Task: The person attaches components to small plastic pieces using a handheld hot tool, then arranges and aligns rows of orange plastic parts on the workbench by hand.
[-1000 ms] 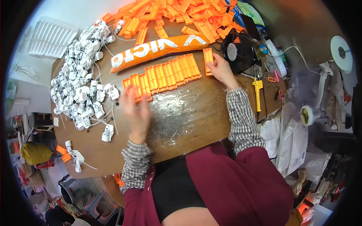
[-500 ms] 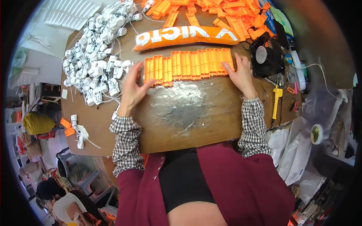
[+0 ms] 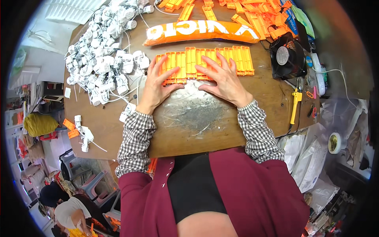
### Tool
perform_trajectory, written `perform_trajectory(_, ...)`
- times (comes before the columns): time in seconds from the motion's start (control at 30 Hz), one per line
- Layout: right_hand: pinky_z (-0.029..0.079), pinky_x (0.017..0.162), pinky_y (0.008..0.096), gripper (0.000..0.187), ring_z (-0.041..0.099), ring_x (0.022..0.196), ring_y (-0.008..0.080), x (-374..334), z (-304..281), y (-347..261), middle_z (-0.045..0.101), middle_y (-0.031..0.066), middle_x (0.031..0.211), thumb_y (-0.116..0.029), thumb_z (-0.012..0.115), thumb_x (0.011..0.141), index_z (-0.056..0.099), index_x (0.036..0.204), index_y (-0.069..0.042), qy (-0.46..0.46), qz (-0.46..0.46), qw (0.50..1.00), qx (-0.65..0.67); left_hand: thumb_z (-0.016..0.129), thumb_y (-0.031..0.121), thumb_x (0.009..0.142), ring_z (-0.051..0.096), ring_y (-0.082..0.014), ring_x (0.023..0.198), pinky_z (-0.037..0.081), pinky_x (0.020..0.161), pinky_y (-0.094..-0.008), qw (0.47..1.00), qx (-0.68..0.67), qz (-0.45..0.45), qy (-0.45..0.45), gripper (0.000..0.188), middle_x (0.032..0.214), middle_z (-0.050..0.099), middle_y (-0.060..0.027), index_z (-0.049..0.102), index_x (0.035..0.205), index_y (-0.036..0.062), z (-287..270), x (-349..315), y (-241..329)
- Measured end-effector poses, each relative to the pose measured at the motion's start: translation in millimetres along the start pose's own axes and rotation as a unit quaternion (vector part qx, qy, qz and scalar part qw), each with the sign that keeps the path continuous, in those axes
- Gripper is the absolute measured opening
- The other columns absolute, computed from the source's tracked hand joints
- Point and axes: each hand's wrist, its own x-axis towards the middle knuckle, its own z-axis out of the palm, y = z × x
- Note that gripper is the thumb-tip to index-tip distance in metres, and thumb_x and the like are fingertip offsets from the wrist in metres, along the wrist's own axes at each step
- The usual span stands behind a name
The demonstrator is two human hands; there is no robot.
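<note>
A row of slim orange plastic trays (image 3: 191,63) stands side by side across the middle of the table, their ends slightly uneven. My left hand (image 3: 158,87) rests over the left part of the row, fingers spread on the trays and thumb pointing to the right. On the middle-right part lies my right hand (image 3: 226,81), its fingers apart and its thumb near the row's front edge. Neither hand grips anything. Directly behind the row is a long orange packet (image 3: 203,31) with white lettering.
White corded sockets (image 3: 104,59) are heaped at the left, and more orange pieces (image 3: 256,15) at the back. A black fan (image 3: 288,57) and a yellow-handled soldering iron (image 3: 294,104) are on the right. Dark scraps (image 3: 197,116) litter the tabletop. Another person (image 3: 73,211) is at lower left.
My right hand has moved left from the row's right end onto the trays. My left hand has shifted right over them. Some trays now sit differently, with one sticking out farther back.
</note>
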Motion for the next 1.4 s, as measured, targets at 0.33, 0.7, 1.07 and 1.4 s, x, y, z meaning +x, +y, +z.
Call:
perform_trajectory(0.33, 0.019, 0.118, 0.0715, 0.057, 0.030, 0.151, 0.0428, 15.5, -1.4, -10.1, 0.050, 0.0063, 0.156, -0.043, 0.082, 0.083, 0.067, 0.137, -0.028, 0.023, -0.035, 0.999, -0.008, 0.095, 0.031, 0.070, 0.029, -0.0457, 0.153, 0.038, 0.120, -0.0555, 0.999, -0.027, 0.006, 0.022, 0.061, 0.159, 0.045, -0.0110, 0.076, 0.127, 0.0226, 6.5, -0.5, -5.5)
perform_trajectory(0.7, 0.021, 0.121, 0.0655, 0.045, 0.038, 0.149, 0.0327, 7.8, 3.9, -7.8, 0.059, 0.0034, 0.148, -0.031, 0.083, 0.084, 0.073, 0.127, -0.021, 0.051, -0.060, 0.996, 0.030, 0.088, 0.053, 0.070, 0.030, -0.0357, 0.156, 0.023, 0.125, -0.0614, 0.990, 0.059, 0.112, -0.067, 0.083, 0.165, 0.040, -0.0072, 0.063, 0.144, 0.0253, -11.9, 23.1, 16.3)
perform_trajectory(1.07, 0.021, 0.120, 0.0634, 0.036, 0.044, 0.147, 0.0261, 4.2, 13.8, -5.8, 0.064, 0.0008, 0.140, -0.028, 0.077, 0.090, 0.075, 0.125, -0.020, 0.092, -0.068, 0.993, 0.023, 0.077, 0.056, 0.082, 0.037, -0.0329, 0.152, 0.027, 0.124, -0.0590, 0.980, 0.054, 0.153, -0.112, 0.076, 0.153, 0.056, -0.0072, 0.061, 0.147, 0.0196, 6.6, 40.6, 10.0)
perform_trajectory(1.4, 0.020, 0.120, 0.0647, 0.036, 0.042, 0.148, 0.0255, 2.6, 14.7, -3.3, 0.064, 0.0006, 0.140, -0.029, 0.076, 0.090, 0.074, 0.126, -0.021, 0.090, -0.070, 0.993, -0.001, 0.082, 0.051, 0.079, 0.037, -0.0330, 0.153, 0.027, 0.124, -0.0587, 0.979, 0.063, 0.149, -0.123, 0.078, 0.156, 0.053, -0.0051, 0.060, 0.148, 0.0224, 7.5, 42.5, 10.1)
